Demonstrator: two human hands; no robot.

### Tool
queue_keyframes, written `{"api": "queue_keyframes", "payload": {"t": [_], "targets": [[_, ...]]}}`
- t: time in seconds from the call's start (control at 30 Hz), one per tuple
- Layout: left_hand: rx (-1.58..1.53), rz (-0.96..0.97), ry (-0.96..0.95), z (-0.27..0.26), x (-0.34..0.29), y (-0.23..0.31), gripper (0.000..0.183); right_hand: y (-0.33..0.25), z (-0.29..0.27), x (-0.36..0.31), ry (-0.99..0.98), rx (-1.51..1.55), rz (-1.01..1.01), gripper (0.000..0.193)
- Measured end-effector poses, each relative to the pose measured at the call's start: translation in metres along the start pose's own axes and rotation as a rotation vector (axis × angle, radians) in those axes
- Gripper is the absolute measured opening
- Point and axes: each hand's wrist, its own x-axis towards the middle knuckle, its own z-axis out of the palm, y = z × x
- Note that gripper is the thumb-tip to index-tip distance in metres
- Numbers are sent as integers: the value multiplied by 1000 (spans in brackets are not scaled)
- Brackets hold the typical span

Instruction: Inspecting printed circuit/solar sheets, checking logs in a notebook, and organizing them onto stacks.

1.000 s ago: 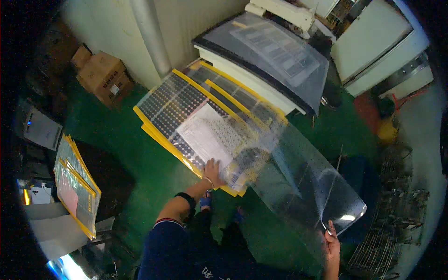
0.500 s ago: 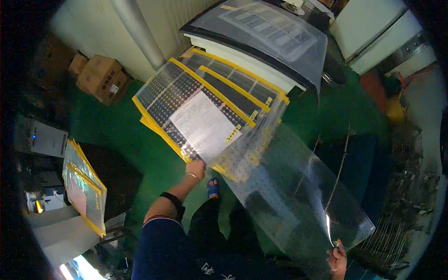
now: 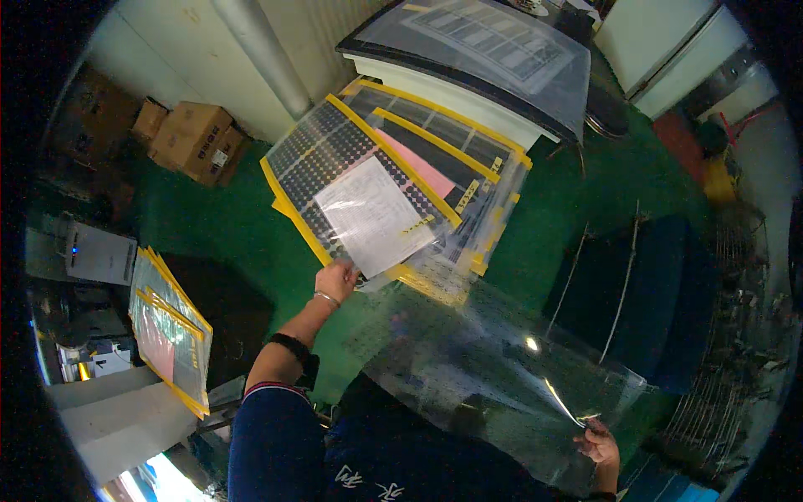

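Note:
My left hand (image 3: 336, 280) is closed at the near corner of a yellow-edged dotted film sheet (image 3: 303, 138). A white paper (image 3: 372, 222) lies on this sheet. Under it fan out more yellow-edged films (image 3: 439, 125), with a pink paper (image 3: 418, 163) showing between them. At the lower right, my right hand (image 3: 599, 442) pinches the edge of a large clear plastic sheet (image 3: 502, 351). That sheet is bowed, catches bright glare and stretches back to the near end of the film stack. Whether it joins one of the films is unclear.
Behind the stack stands a white, dark-edged table (image 3: 452, 96) with a clear sheet on top. Cardboard boxes (image 3: 196, 142) sit by the wall at the far left. More yellow-edged films (image 3: 171, 339) rest at left. A dark blue block-like object (image 3: 661, 293) and wire racks (image 3: 711, 402) are at right.
My left hand has shifted left with the dotted film's corner, and the pink paper now shows beneath. The clear sheet has drawn nearer my body and bends more in my right hand.

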Motion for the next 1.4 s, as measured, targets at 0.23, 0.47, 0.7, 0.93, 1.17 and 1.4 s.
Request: {"api": "queue_keyframes", "payload": {"t": [0.23, 0.47, 0.7, 0.93, 1.17, 1.4], "targets": [[119, 66, -43, 0, -9, -14, 15, 1, -7, 47, -203, 56, -26, 39], [179, 45, -105, 14, -20, -29, 24, 26, -24, 84, -28, 72, -75, 39], [-25, -145, -169, 24, -28, -55, 18, 95, -62, 96, -154, 397, 31, 52], [-118, 1, 35, 6, -35, -38, 10, 101, -8, 90, 5, 209, -22, 27], [-11, 297, -22, 1, -33, 0, 5, 87, 12, 130, -83, 27, -142, 27], [63, 401, -139, 5, -30, 10, 8, 58, 90, 234, -222, -19, -155, 37]]}}
